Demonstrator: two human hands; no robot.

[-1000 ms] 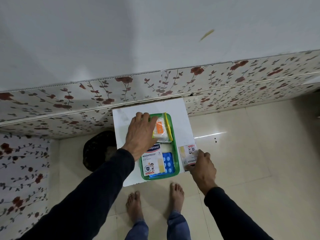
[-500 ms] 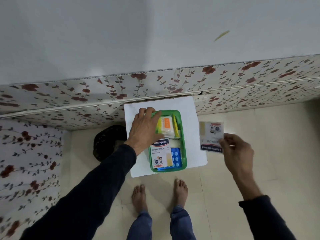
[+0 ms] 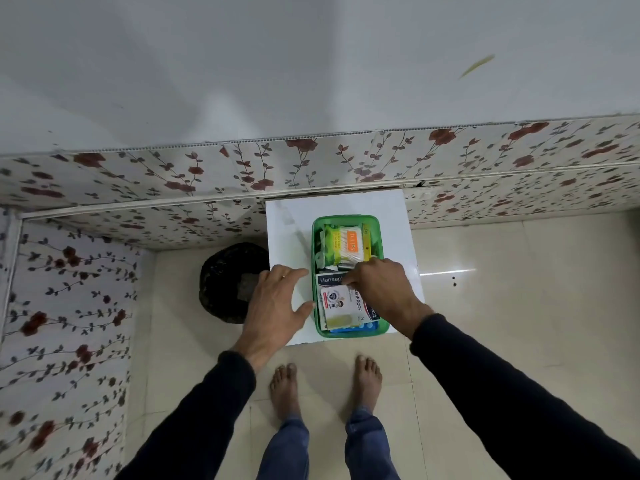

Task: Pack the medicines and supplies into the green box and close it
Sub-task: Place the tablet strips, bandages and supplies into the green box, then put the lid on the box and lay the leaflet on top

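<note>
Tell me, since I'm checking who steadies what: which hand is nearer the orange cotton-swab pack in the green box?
Right. The right hand reaches over the green box, fingers just below the orange cotton-swab pack. The left hand rests outside the box's left wall, lower down.

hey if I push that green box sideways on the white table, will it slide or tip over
Probably slide, not tip: the green box looks low and wide, sitting flat on the white table. It likely moves easily, since that top looks smooth and glossy, and the contents seem to be light packets such as the Hansaplast packet. The left hand at its side could steady it.
</note>
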